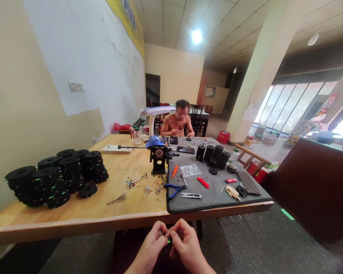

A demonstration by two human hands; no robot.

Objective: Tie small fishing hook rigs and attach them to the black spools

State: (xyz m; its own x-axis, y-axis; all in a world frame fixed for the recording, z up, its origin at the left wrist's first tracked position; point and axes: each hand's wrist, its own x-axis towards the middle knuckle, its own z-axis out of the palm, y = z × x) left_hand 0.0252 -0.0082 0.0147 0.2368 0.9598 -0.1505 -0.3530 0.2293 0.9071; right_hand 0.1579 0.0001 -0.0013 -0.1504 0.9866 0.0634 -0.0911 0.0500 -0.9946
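Observation:
My left hand [153, 243] and my right hand [185, 243] meet low in the view, below the front edge of the wooden table [82, 217]. Both are closed in a pinch on a tiny green piece [169, 240] held between the fingertips. Nearest on the table lies a grey mat [217, 198] with blue-handled pliers [173, 189], small snips [191, 195], an orange-handled tool [174, 171] and a red tool [202, 182]. A black winding machine [159, 156] stands behind the mat's left edge.
Stacks of black spools [57, 177] fill the table's left side, and more spools [213, 154] stand on the mat. Feathers and small beads [130, 183] lie loose on the wood. Another person [177, 123] sits at the far end. A dark counter [317, 186] stands at right.

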